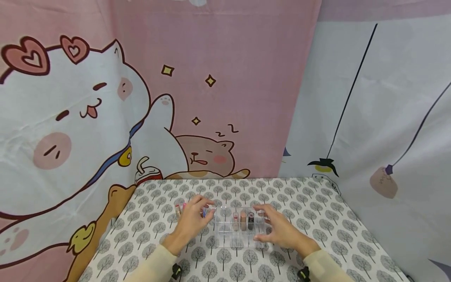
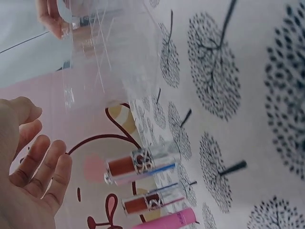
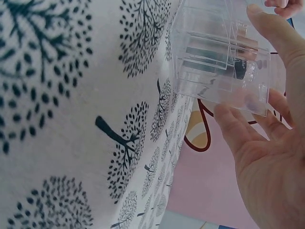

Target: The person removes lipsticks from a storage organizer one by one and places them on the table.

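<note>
A clear tiered organizer [image 1: 225,239] stands on the cloth between the two hands. Three lip products, among them a dark lipstick [image 1: 251,221] and a brownish tube [image 1: 243,220], stand upright in its slots. My right hand [image 1: 278,229] holds the organizer's right end, thumb at the front and fingers at the back. Left of the organizer, my left hand [image 1: 193,219] hovers with loosely bent fingers, holding nothing. Close by this hand, lip gloss tubes [image 2: 125,166] and a pink tube [image 2: 167,219] stand on the cloth; the head view shows them partly hidden behind it.
A white cloth with grey tree prints [image 1: 151,239] covers the table. Behind it hangs a pink curtain [image 1: 246,98] with cartoon cats, and a pale curtain [image 1: 352,98] hangs along the right side.
</note>
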`<action>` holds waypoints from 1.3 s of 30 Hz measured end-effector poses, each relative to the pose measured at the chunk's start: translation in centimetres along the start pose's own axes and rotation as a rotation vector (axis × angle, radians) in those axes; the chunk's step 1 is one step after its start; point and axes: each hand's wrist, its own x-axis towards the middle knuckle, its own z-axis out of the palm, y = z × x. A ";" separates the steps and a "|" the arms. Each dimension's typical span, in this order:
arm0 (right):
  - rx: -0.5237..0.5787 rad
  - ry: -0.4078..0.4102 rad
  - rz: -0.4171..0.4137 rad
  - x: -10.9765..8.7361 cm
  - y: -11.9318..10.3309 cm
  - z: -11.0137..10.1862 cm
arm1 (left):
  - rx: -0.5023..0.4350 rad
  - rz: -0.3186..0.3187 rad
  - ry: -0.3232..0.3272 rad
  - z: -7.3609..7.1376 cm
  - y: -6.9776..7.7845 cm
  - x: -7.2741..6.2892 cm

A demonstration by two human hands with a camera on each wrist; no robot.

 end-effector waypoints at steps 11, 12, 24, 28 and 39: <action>-0.107 -0.021 0.015 0.1 -0.8 -0.5 | -0.031 0.073 0.005 1.1 0.9 0.5; -0.120 -0.023 0.014 0.1 -0.8 -0.5 | -0.031 0.072 0.003 1.2 1.0 0.5; -0.221 -0.045 0.000 0.4 -1.4 -0.9 | -0.064 0.016 -0.118 2.0 2.2 0.9; -0.253 -0.053 0.012 0.6 -1.6 -1.0 | -0.065 0.011 -0.144 2.1 2.7 1.1; -0.389 -0.032 -0.067 0.5 -2.9 -1.1 | -0.064 0.046 -0.176 3.3 3.4 1.3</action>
